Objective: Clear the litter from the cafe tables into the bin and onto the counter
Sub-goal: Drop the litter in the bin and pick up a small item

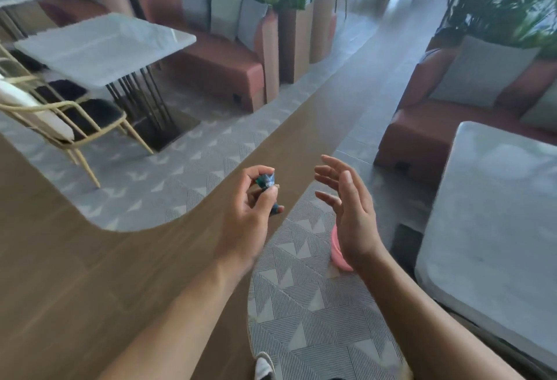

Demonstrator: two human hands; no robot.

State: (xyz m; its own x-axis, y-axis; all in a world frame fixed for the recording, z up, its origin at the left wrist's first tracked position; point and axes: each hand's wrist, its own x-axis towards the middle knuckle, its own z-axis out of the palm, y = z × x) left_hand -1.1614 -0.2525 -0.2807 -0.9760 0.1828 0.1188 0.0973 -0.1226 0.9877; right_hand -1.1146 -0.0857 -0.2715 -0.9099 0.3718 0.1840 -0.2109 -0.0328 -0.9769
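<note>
Fingers [252, 173] of the left hand [251, 209] clamp a crumpled wrapper [267, 182] at chest height, probably carrying it to a bin not in view. The right hand [351, 209] is empty, fingers apart, beside a bench [488, 213].

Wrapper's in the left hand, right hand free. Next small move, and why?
Probably walk it up the aisle to find the bin: left hand pinches the wrapper, right hand is open, and no bin or counter shows.
</note>
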